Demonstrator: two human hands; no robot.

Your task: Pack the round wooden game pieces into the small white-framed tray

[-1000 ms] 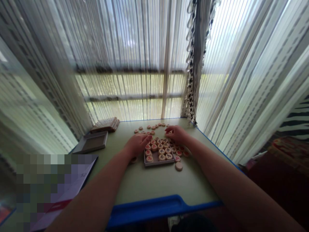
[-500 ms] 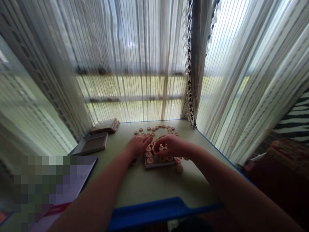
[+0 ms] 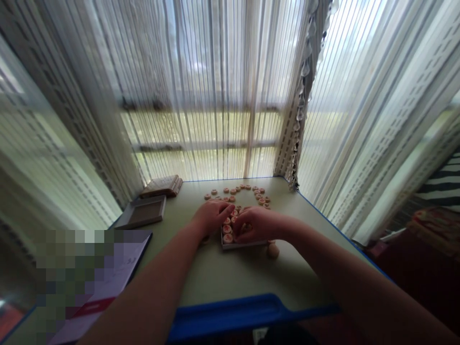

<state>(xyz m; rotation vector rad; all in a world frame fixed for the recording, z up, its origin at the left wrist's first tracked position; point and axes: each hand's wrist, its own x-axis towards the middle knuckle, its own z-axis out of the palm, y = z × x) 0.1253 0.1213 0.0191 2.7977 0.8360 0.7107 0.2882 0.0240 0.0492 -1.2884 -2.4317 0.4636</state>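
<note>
A small grey tray [image 3: 237, 245] of round wooden game discs with red marks sits mid-table. My left hand [image 3: 212, 216] rests at its far left corner, fingers stretched flat against the discs. My right hand [image 3: 257, 224] lies over the tray's right half, fingers curled down onto the discs; what they pinch is hidden. More loose discs [image 3: 247, 191] lie scattered beyond the tray. One plain disc [image 3: 273, 250] lies just right of the tray.
The green table [image 3: 230, 273] has a blue front edge [image 3: 230, 314]. At the back left are a folded wooden board [image 3: 161, 186] and a grey box lid [image 3: 143, 212]. Papers [image 3: 111, 278] lie at the near left. Sheer curtains [image 3: 215, 86] surround the table.
My right hand has come from the loose discs at the far right back over the tray, now covering its right half. My left hand has stayed at the tray's corner.
</note>
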